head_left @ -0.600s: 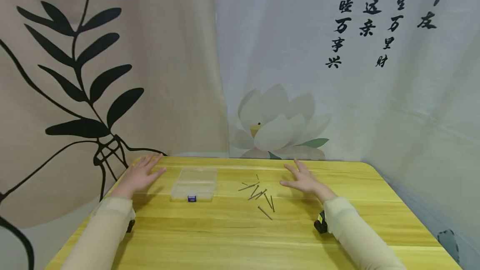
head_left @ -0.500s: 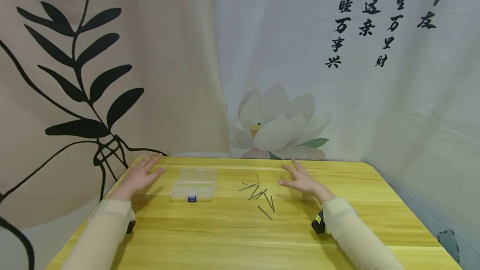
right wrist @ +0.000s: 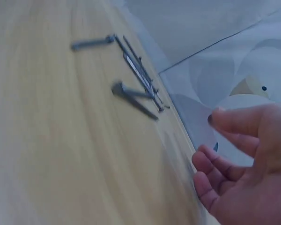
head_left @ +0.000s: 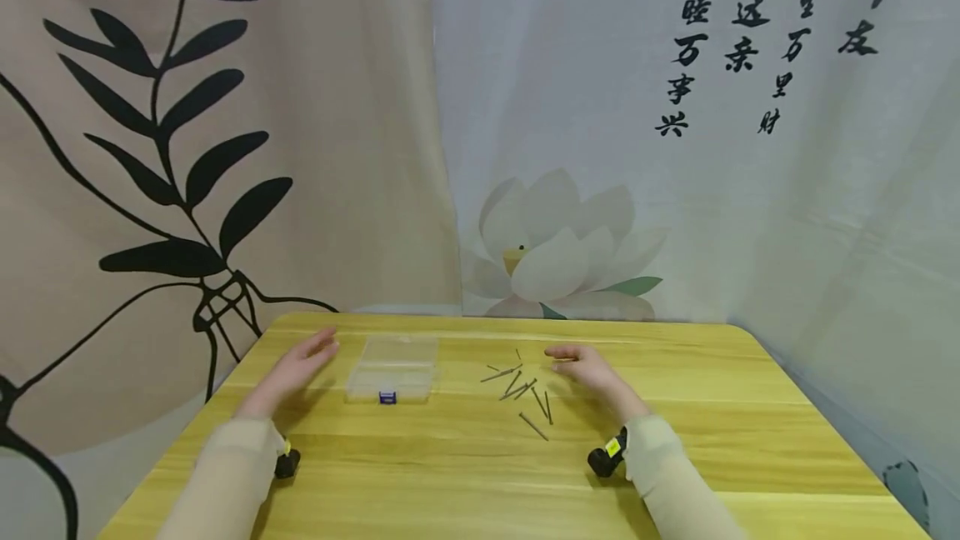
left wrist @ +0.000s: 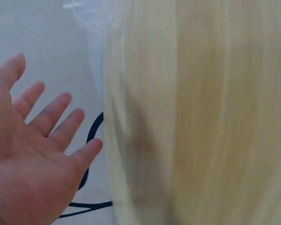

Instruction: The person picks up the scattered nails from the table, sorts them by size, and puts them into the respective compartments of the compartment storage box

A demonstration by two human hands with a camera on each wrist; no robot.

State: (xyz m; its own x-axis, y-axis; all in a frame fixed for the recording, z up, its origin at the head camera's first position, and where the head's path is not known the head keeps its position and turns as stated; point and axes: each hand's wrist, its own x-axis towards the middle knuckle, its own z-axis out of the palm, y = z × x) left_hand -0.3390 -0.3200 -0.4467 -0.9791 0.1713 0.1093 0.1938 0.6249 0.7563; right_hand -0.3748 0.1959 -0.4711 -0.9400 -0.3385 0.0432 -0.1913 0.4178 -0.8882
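Several grey metal nails [head_left: 534,427] lie loosely scattered on the wooden table, some crossing each other. Left of them sits a flat clear plastic box [head_left: 392,379] with a blue latch [head_left: 387,397] at its front. My left hand [head_left: 298,363] hovers beside the box on its left, palm inward; in the left wrist view its fingers [left wrist: 54,112] are spread and hold nothing. Right of the nails is my right hand [head_left: 590,371], raised over the table. The right wrist view shows its fingers [right wrist: 206,187] loosely bent, apart from the nails [right wrist: 136,101].
The yellow wooden table [head_left: 450,473] has rounded far corners. Behind it hangs a cloth [head_left: 375,148] printed with leaves, a lotus and writing. A small black camera [head_left: 606,458] sits at my right wrist and another camera [head_left: 288,462] at my left.
Both hands have turned palm inward and their spread fingers have drawn together. The right hand has moved slightly left and nearer the nails. The nails and box stay in place.
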